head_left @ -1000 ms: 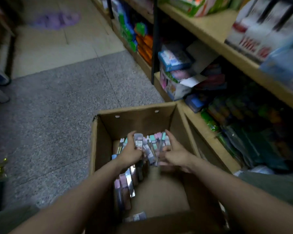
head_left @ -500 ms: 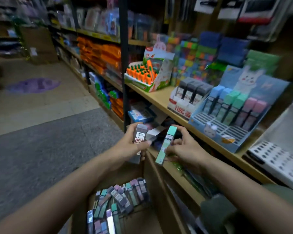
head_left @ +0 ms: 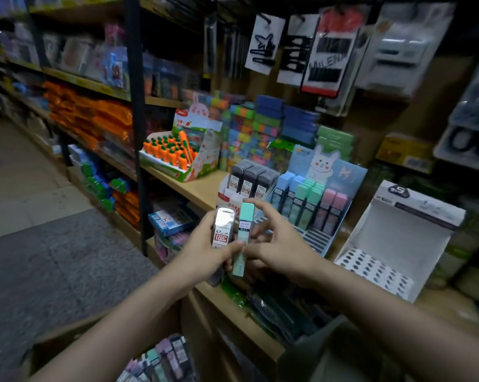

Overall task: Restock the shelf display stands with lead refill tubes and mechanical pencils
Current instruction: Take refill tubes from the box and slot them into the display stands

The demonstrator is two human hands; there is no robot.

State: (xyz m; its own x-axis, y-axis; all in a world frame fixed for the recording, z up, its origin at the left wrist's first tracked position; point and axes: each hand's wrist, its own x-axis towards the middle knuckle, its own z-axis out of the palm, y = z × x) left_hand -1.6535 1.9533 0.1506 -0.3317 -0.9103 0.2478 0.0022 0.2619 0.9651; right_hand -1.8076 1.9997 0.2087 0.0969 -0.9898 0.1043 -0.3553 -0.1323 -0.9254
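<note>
My left hand [head_left: 205,252] grips a clear grey lead refill tube [head_left: 223,227] with a red and white "0.7" label, held upright. Beside it, my right hand [head_left: 277,244] pinches a mint green lead refill tube [head_left: 243,235], also upright. Both hands hover in front of the shelf edge. Just behind them stand a red and white stand of dark grey tubes [head_left: 248,179] and a blue rabbit display stand [head_left: 312,199] with blue, green and pink tubes. More tubes lie in the cardboard box [head_left: 161,359] at the bottom.
A white display stand [head_left: 392,244] with a perforated base sits to the right on the wooden shelf [head_left: 194,188]. A carrot-pen box [head_left: 177,153] stands at the left. A black upright post [head_left: 136,119] divides the shelves. Grey floor lies to the left.
My view swung up from the cardboard box to the shelf. Both hands rose out of the box, each carrying a tube, and now sit closer to the display stands.
</note>
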